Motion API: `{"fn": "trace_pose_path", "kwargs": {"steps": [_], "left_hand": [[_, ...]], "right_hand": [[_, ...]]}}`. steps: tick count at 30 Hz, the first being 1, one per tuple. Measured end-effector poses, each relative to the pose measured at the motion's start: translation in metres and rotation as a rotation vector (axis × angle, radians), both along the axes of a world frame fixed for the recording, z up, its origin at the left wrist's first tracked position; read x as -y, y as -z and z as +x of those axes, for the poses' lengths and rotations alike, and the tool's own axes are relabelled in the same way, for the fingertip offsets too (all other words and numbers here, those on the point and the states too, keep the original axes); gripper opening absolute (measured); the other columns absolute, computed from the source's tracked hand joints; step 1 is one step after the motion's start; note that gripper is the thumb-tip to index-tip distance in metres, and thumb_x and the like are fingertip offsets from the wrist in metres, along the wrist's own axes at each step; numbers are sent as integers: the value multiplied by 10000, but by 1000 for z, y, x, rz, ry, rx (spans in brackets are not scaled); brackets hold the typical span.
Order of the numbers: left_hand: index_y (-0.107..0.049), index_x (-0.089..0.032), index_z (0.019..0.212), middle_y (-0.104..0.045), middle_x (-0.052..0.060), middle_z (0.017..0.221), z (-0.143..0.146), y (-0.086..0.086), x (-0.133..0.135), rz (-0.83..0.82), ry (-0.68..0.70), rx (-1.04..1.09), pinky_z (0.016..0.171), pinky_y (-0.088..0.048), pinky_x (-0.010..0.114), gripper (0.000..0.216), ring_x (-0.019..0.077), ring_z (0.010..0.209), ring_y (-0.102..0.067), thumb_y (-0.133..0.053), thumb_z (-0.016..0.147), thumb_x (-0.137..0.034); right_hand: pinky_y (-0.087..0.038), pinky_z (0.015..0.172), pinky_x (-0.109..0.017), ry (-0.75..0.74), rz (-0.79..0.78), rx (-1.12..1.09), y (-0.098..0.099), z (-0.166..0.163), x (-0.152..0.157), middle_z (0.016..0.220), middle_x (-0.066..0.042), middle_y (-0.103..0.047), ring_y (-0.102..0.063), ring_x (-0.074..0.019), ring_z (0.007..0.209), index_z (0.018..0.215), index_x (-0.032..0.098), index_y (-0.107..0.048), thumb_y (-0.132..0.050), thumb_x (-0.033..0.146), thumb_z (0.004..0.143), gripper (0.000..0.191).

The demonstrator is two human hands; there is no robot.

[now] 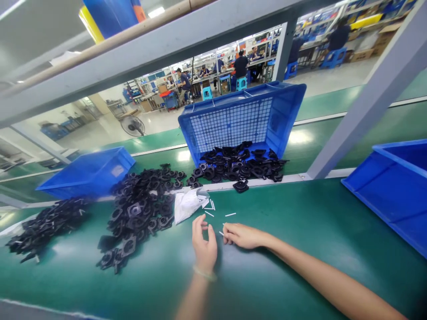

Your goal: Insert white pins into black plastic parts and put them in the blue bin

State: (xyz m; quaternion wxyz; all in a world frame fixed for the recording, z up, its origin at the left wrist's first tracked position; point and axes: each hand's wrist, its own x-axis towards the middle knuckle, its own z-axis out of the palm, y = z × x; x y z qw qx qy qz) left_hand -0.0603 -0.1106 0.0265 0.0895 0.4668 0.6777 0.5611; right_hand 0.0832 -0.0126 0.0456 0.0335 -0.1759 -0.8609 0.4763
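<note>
My right hand [243, 235] is closed in a pinch around a thin white stick [221, 233], whose end pokes out beyond the fingertips. Just to its left, my left hand [204, 246] is raised with thumb and fingers apart and nothing visible in it. Ahead of the hands lie several loose white sticks [230, 214] on the green work surface [253, 284]. More sticks spill from the mouth of a clear plastic bag [188, 205], which lies beside a heap of black plastic parts [143, 209].
A tipped blue crate [240, 120] faces me, black parts [233, 164] spilling from it. Blue bins stand at left [90, 173] and right [393, 191]. Another dark heap [46, 226] lies far left. A grey post [360, 98] and overhead beam [133, 58] frame the bench. People sit beyond.
</note>
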Motion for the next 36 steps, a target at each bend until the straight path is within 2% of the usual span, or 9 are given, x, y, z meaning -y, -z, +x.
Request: {"fn": "trace_pose_path", "kwargs": {"steps": [5, 9, 11, 13, 17, 23, 29, 33, 36], "left_hand": [[-490, -180, 1161, -546, 105, 1100, -50, -6, -5, -22, -157, -156, 831, -472, 347, 313, 204, 977, -526, -462, 869, -290], [-476, -111, 1207, -516, 156, 1171, -116, -5, -8, -190, -448, -465, 986, -382, 435, 434, 273, 1119, -458, -506, 835, -332], [-496, -72, 1193, -512, 182, 1170, -144, -2, -8, -296, -560, -501, 1000, -362, 466, 468, 300, 1129, -447, -526, 818, -351], [-550, -51, 1125, -511, 209, 1154, -162, 4, -10, -349, -624, -476, 959, -376, 523, 451, 346, 1118, -441, -538, 805, -369], [-645, -104, 871, -532, 204, 1131, -176, 15, -15, -383, -658, -415, 869, -391, 593, 286, 409, 1113, -424, -546, 788, -359], [-559, -171, 680, -601, 137, 1132, -177, 16, -14, -283, -567, -316, 965, -375, 502, 134, 316, 1123, -500, -531, 772, -265], [-448, -201, 787, -606, 115, 1186, -158, -8, 2, -75, -495, -107, 725, -530, 324, 177, 172, 781, -656, -415, 859, -360], [-462, -187, 766, -604, 136, 1181, -117, -16, 5, 31, -126, 78, 747, -534, 306, 215, 185, 885, -647, -474, 845, -387], [-476, -192, 773, -629, 101, 1142, -78, -15, 2, -73, 192, 6, 856, -489, 318, 151, 193, 1019, -603, -471, 862, -314]], "right_hand": [[-428, 854, -342, 151, -21, -177, 21, -4, -11, 1046, -77, -605, -559, -202, 974, 921, 188, -478, -304, 323, 977, 227], [-370, 940, -373, 271, -57, -352, 33, -6, -13, 1176, -97, -550, -489, -218, 1107, 880, 207, -426, -313, 410, 979, 253], [-406, 888, -349, 313, -88, -407, 38, -8, -8, 1143, -99, -565, -525, -208, 1042, 878, 209, -411, -315, 422, 981, 255], [-450, 765, -308, 322, -145, -425, 42, -11, -3, 992, -78, -614, -572, -184, 856, 886, 207, -407, -307, 429, 983, 262], [-411, 626, -255, 293, -145, -376, 41, -16, 8, 728, -5, -600, -528, -150, 646, 854, 197, -443, -342, 391, 975, 251], [-381, 631, -246, 320, -66, -283, 36, -19, 9, 751, -2, -599, -539, -156, 683, 975, 186, -564, -418, 344, 927, 221], [-410, 725, -276, 304, -69, -323, 39, -19, 6, 858, -40, -624, -570, -185, 786, 1004, 179, -638, -423, 372, 921, 301], [-419, 707, -271, 317, -191, -345, 44, -19, 4, 846, -48, -636, -575, -187, 779, 986, 160, -646, -478, 402, 898, 307], [-405, 624, -246, 347, -311, -381, 46, -18, 5, 768, -37, -621, -551, -167, 696, 925, 144, -640, -524, 470, 875, 349]]}}
